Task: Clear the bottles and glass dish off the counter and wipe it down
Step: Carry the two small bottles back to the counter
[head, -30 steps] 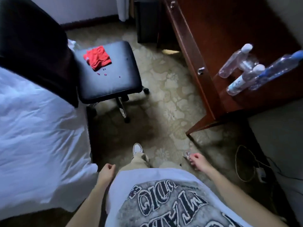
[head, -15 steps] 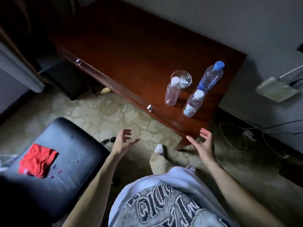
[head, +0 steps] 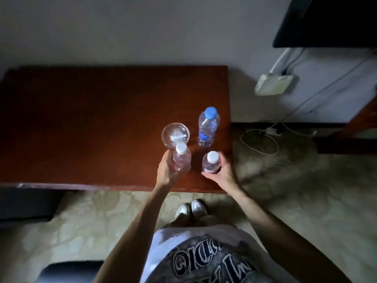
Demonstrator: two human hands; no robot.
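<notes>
Both hands, raised and empty half a second ago, are now closed on bottles. Left hand is wrapped round the left bottle; right hand round the right bottle, for lifting together. Blue-capped bottle and dish are left standing on the counter.

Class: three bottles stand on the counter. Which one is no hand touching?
The blue-capped bottle, farthest back; both white-capped bottles are gripped by hands.
</notes>
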